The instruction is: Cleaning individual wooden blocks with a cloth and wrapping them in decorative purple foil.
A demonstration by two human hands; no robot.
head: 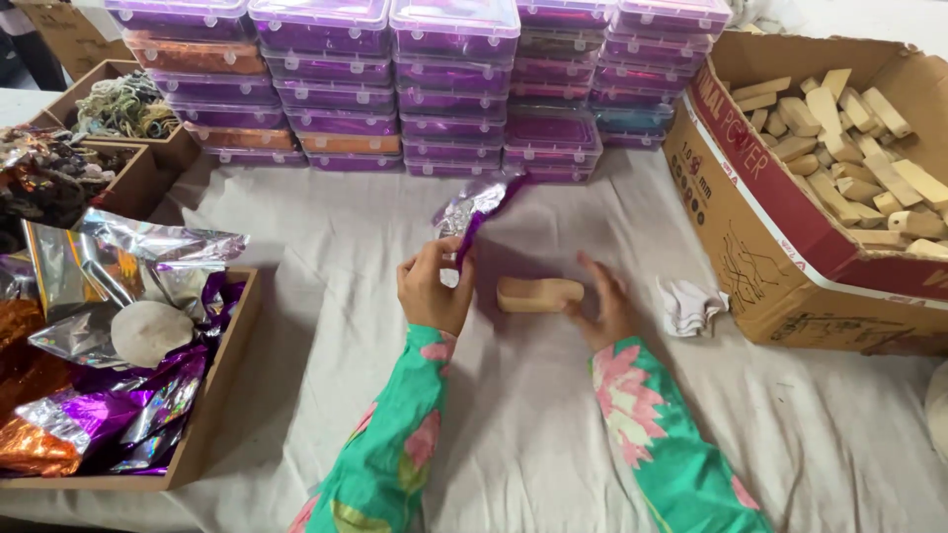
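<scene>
The left hand (433, 288) pinches a thin purple foil sheet (479, 209), which may crease or tear, while the right hand (604, 304), fingers spread, steadies the wooden block (539, 293) on the bench (533, 424).

A single head-worn camera looked steeply down from above the near edge of the cloth-covered table (553, 424), facing the far edge. It sat close: both green-sleeved forearms entered from the bottom of the frame, and the left hand (433, 288) and right hand (604, 304) fell near the centre. The view reached the stacked purple boxes (395, 89) along the far edge, a wooden tray (222, 395) at the left edge and a cardboard carton (780, 237) at the right. The lens seemed wide, perhaps bending the outer edges slightly.
</scene>
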